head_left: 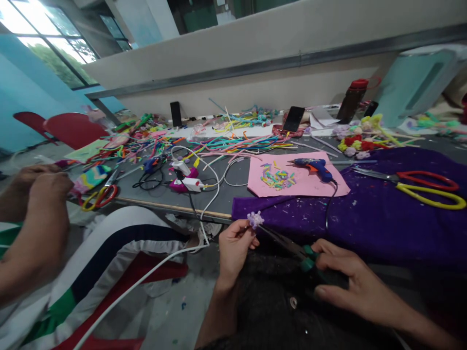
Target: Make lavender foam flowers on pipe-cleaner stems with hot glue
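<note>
Left hand: the left hand [235, 245] is raised just below the table edge, fingers curled shut around the short stem of a small lilac flower [255, 219], which stands above the fingertips and thumb.
Right hand: the right hand [343, 277] lies lower and to the right, over the dark lap, closed on the green handles of a pair of small scissors [292, 248].
Scissors: the dark blades run up and to the left from the right hand, their tips ending just under the lilac flower, close beside the left hand's fingertips; whether the tips touch the stem I cannot tell.
Flower against grip: the bloom sits clear above the left hand's pinch, in front of the edge of the purple cloth [383, 218].
Table: the grey table [226, 192] bears a pink sheet [292, 187] strewn with cut coloured bits, and a blue glue gun [315, 166] resting on that sheet's far edge.
Further right: large scissors [419, 187] with red and yellow handles lie on the purple cloth.
Cables: a white power strip [189, 182] lies left of the pink sheet.
Neighbour: another person's hands [40, 182] are clasped together at the left edge of the view, above a striped sleeve.
</note>
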Tool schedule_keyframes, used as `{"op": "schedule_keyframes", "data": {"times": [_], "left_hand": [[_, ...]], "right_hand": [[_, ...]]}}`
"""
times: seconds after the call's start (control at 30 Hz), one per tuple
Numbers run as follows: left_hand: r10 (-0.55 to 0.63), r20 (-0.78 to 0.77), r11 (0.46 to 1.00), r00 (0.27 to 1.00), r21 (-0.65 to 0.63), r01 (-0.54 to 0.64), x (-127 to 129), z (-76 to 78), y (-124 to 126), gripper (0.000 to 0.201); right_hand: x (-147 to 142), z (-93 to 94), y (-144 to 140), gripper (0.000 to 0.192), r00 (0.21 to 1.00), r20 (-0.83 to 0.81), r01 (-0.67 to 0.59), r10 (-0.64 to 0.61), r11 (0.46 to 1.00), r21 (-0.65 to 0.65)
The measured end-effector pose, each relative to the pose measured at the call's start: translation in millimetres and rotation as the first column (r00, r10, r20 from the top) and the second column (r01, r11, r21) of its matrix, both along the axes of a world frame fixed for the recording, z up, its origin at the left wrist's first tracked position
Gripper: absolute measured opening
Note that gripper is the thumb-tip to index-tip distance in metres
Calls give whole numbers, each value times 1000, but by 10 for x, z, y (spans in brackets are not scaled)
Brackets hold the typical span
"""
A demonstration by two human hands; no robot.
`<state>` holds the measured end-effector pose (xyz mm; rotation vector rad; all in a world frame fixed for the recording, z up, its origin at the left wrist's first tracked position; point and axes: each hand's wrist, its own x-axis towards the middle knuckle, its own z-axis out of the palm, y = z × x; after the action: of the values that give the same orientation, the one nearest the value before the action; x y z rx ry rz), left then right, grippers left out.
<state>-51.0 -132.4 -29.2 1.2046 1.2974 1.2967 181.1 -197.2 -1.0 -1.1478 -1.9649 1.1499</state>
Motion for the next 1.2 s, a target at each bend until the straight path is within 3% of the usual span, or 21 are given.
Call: {"op": "schedule_keyframes", "data": {"times": [0.4,0.9,1.2], "left_hand": [[14,-119,997,993,71,-6,-4,-44,-10,11],[26,-162,993,986,118,-7,12,-58,-11,10],[49,-137,993,989,115,-34,37,-54,-7,9]], "right_hand": [[10,-55,19,9,999,33,-1,0,1000,7],[12,-85,29,8,999,30,12,-12,1000,3],[30,-100,38,18,999,-41,-23,21,999,-38]]}}
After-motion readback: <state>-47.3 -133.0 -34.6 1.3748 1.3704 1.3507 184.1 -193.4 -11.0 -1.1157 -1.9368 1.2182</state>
